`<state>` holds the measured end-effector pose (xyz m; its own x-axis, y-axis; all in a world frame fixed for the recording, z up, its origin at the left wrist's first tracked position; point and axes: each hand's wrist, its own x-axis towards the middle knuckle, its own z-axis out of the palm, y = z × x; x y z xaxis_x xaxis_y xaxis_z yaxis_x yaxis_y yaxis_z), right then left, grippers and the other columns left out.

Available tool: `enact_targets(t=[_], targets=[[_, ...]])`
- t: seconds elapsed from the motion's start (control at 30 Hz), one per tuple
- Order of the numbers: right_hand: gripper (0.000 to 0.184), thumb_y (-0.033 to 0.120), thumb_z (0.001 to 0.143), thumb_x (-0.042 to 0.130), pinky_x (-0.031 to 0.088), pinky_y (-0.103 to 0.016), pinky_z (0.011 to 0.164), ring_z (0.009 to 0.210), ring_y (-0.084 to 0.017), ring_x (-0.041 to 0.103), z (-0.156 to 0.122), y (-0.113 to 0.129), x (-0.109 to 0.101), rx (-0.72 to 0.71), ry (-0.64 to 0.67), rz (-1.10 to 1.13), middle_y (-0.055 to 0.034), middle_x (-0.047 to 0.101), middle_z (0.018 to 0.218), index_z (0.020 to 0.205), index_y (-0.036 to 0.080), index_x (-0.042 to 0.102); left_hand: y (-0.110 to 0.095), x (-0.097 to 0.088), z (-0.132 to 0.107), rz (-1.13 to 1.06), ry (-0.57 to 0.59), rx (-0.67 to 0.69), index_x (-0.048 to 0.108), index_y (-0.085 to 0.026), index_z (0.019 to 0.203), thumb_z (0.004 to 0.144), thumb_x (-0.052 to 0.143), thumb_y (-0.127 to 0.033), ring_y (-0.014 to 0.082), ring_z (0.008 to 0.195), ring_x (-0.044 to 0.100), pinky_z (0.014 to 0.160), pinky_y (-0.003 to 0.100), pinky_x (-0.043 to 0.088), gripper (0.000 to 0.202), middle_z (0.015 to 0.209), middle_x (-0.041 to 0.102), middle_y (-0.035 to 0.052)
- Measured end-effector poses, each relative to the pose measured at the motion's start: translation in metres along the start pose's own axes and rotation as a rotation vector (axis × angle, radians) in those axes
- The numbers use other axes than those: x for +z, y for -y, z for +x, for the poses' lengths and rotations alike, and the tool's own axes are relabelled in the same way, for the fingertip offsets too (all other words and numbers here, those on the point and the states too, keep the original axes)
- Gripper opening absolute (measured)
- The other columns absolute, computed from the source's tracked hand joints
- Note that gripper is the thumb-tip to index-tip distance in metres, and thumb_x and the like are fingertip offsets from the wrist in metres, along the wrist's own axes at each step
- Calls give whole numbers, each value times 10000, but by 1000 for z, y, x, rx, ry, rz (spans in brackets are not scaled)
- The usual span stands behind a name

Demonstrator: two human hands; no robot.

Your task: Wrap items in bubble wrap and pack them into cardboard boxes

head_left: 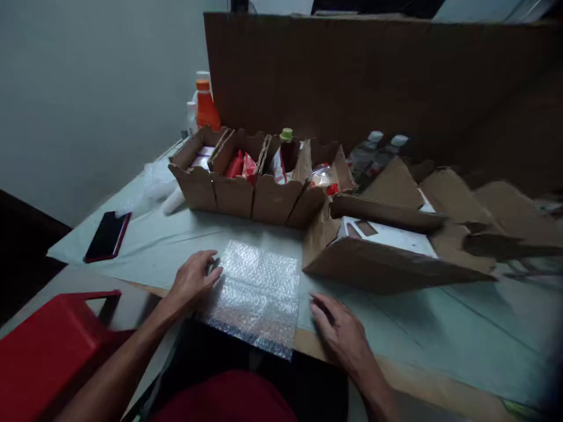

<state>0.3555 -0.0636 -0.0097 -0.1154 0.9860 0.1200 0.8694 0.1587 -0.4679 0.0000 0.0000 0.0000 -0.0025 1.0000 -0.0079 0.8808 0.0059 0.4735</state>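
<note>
A clear sheet of bubble wrap (263, 281) lies flat on the table, and its near end hangs over the front edge. At the sheet's left side is my left hand (193, 278), thumb and fingers apart with nothing between them; whether the fingertips touch the sheet I cannot tell. My right hand (341, 328) rests by the table edge, just right of the sheet. Its fingers are loosely bent and apart, holding nothing.
A row of cardboard bins (231, 196) with small packets stands behind the sheet. To the right, an open cardboard box (387, 266) holds white flat pieces. A phone (107, 236) lies at left, above a red stool (53, 346). An orange bottle (206, 108) stands at the back.
</note>
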Motion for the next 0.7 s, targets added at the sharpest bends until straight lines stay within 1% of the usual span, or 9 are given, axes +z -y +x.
enact_targets(t=[0.07,0.13,0.2,0.3,0.4,0.5,0.6,0.7], targets=[[308,306,957,550,492,-368,874,993,-249,700,10,15,13,22,-41,-83,-82,763,1099,1206,181,680,-13,5,6,71,36,2,544,-177,1364,865,628,-257,240,1056,650,914,325,488,513,1124,702,88],[307,268,944,573,481,-378,869,971,-255,695,20,28,24,4,-72,-139,-86,765,1073,1219,175,673,-23,9,9,118,58,13,526,-183,1384,857,609,-192,241,1052,656,899,322,484,534,1104,714,87],[279,197,942,561,464,-373,871,971,-245,685,28,40,31,-63,-97,-169,-77,761,1081,1192,190,684,-29,13,9,143,71,35,526,-192,1385,860,554,-121,232,1026,670,875,315,481,530,1102,725,84],[284,135,954,521,447,-345,846,938,-218,676,42,51,34,-165,-135,-160,-61,757,1056,1170,211,690,-31,14,10,129,27,67,537,-192,1374,862,524,-97,220,968,684,841,304,483,522,1068,731,73],[290,143,966,516,444,-338,832,929,-217,670,58,53,31,-180,-190,-196,-70,748,1066,1198,212,676,-30,10,19,112,-48,82,553,-187,1350,881,521,-113,204,904,680,826,294,488,476,989,720,54],[320,145,950,530,468,-344,825,936,-231,672,64,46,28,-133,-173,-269,-89,738,1112,1242,193,653,-27,4,30,154,-102,117,566,-166,1325,874,552,-112,217,930,663,842,308,492,455,998,696,69],[362,180,955,520,491,-375,849,1009,-258,660,54,40,27,-127,-180,-282,-115,694,1242,1306,176,610,-23,3,31,184,-132,176,594,-158,1280,879,584,-160,252,953,638,844,349,501,401,1004,668,92],[348,206,976,485,492,-411,901,1101,-275,638,43,44,28,-149,-222,-231,-126,656,1318,1297,188,618,-22,6,23,143,-174,274,618,-169,1243,904,562,-203,271,1004,608,884,387,497,345,1062,652,110]])
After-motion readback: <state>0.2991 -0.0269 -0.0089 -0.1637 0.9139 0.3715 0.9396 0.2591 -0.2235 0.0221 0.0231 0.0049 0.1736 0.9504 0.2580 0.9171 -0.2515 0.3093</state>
